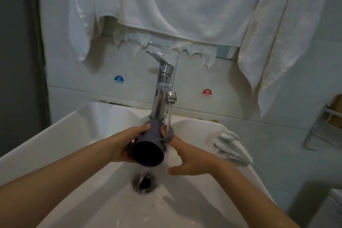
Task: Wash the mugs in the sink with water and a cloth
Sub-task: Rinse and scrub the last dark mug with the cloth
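A dark grey mug (149, 140) lies tilted on its side over the white sink (77, 131), its mouth facing me. My left hand (125, 146) grips its body from the left. My right hand (187, 159) is on the mug's right side, with fingers around the handle and the thumb spread toward the drain. Water runs from the chrome tap (164, 87) onto the handle side of the mug and pours off it into the drain (143, 181). A pale ribbed cloth (233, 149) lies crumpled on the sink's right rim, untouched.
White towels (166, 5) hang on the wall above the tap. Round cold (118, 80) and hot (207, 93) stickers mark the tiles. A metal wall rack (322, 127) stands at the right. Water wets the basin floor.
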Demonstrator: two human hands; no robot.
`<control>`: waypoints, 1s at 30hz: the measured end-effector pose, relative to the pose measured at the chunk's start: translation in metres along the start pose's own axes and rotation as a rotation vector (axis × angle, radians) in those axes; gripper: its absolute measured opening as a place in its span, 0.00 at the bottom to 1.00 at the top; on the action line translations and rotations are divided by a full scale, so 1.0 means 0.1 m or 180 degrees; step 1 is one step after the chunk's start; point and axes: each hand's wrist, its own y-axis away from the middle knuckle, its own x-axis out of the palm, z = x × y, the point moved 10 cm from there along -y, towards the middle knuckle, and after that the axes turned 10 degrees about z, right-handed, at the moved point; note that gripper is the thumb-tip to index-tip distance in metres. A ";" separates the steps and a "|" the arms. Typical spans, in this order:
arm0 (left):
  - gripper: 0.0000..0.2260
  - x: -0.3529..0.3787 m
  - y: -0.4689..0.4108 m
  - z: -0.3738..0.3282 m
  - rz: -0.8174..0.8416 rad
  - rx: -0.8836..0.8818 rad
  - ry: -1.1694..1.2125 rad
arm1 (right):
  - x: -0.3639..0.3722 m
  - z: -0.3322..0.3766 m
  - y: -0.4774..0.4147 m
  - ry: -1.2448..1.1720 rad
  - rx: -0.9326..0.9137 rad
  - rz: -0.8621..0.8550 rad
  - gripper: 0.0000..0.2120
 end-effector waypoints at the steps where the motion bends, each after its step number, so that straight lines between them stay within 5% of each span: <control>1: 0.25 0.00 0.00 0.00 0.0019 -0.0018 0.0004 | -0.01 0.00 -0.01 -0.0152 -0.0009 -0.0035 0.42; 5: 0.21 0.09 0.03 0.00 0.0189 -0.0064 0.0105 | -0.16 -0.17 0.06 -0.1921 0.0036 -0.0236 0.24; 8: 0.31 0.09 0.05 -0.09 0.0219 0.0081 -0.0228 | -0.19 -0.38 0.15 -0.3660 0.0194 -0.0413 0.12; 11: 0.34 0.20 0.05 -0.11 0.0499 0.0214 -0.0898 | -0.14 -0.61 0.19 -0.3269 0.0824 -0.0880 0.10; 16: 0.29 0.47 0.05 -0.06 0.1214 0.0407 -0.1589 | 0.02 -0.43 0.05 -0.2597 0.0700 -0.0655 0.32; 23: 0.40 0.39 0.14 -0.12 0.1091 0.0395 -0.2787 | -0.09 -0.29 0.01 -0.1387 0.0564 -0.1107 0.29; 25: 0.43 0.38 0.27 -0.40 0.0862 0.0657 -0.2441 | -0.13 -0.28 0.02 -0.1349 0.0547 -0.1191 0.28; 27: 0.48 0.27 0.46 -0.92 0.0076 0.1332 -0.2140 | -0.15 -0.26 0.03 -0.1281 0.0563 -0.1190 0.27; 30: 0.42 0.23 0.91 -1.73 -0.1086 0.2553 -0.2424 | -0.16 -0.25 0.04 -0.1255 0.0623 -0.1165 0.28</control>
